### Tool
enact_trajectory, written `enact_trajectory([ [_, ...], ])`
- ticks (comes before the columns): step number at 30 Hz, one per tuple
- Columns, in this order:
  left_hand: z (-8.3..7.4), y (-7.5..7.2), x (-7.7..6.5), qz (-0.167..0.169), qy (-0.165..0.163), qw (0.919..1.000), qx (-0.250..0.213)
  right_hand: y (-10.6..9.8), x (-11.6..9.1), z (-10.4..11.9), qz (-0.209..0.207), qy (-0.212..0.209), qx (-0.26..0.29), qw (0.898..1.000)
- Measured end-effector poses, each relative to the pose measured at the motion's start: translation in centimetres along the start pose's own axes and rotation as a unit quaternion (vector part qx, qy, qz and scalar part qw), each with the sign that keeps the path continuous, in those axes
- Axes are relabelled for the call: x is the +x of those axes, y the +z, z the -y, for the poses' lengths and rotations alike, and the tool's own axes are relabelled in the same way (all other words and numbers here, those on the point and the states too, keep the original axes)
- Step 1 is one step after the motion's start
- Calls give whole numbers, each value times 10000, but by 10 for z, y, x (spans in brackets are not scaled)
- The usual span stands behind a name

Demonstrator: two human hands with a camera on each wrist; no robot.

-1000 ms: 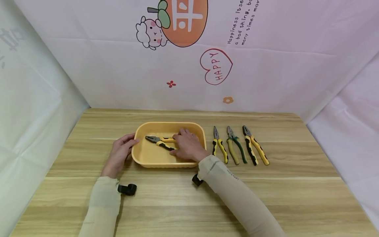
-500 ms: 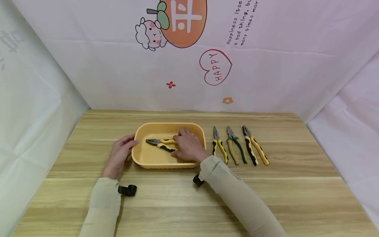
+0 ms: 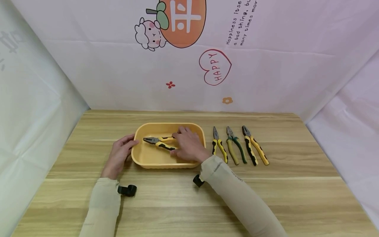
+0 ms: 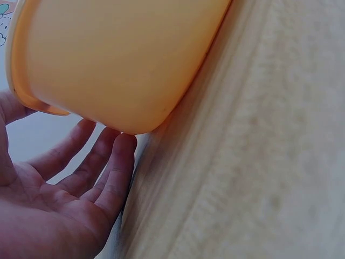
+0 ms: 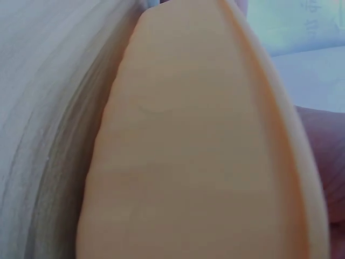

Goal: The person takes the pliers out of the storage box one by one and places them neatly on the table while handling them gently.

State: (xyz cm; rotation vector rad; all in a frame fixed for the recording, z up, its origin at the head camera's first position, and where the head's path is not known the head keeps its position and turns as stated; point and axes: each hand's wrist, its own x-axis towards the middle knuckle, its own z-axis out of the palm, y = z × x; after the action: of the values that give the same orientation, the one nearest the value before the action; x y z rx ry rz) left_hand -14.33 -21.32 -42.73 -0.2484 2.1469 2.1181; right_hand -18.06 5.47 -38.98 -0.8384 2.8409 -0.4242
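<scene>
A shallow yellow plastic bin stands on the wooden table. Inside it lies a pair of combination pliers with yellow-and-black handles, its nose pointing left and its handles spread. My right hand reaches into the bin and grips the handles, thumb at the near one and fingers at the far one; their ends are hidden under the hand. At the bin's left end, my left hand holds the rim by the thumb. In the left wrist view, that hand's fingertips touch the outer wall.
Right of the bin several pliers lie in a row: long-nose pliers, green-handled pliers and yellow-and-black pliers. A white printed cloth hangs behind the table. The bin's wall fills most of the right wrist view.
Inside the bin, the pliers shift slightly towards me, then slightly left, with my right hand on the handles. The left hand and the bin stay in place.
</scene>
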Motion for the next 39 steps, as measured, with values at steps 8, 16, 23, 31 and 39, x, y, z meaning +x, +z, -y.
enact_trajectory([
  [8, 0, -1, 0, -15, 9, 10000, 22, -11, -5, 2, -342, 27, 242, 9991],
  [16, -1, -1, 0, -23, 23, 10000, 32, -22, -14, 3, -808, 90, 591, 9949],
  [23, -1, -1, 0, -20, 61, 10000, 5, -32, -21, 6, -802, 368, 899, 9920],
  [31, -1, -1, 1, -20, 76, 10000, 32, -40, -27, 7, -870, 338, 941, 9912],
  [39, -2, 0, 0, -38, 64, 10000, 57, -43, -32, 4, -975, 273, 929, 9905],
])
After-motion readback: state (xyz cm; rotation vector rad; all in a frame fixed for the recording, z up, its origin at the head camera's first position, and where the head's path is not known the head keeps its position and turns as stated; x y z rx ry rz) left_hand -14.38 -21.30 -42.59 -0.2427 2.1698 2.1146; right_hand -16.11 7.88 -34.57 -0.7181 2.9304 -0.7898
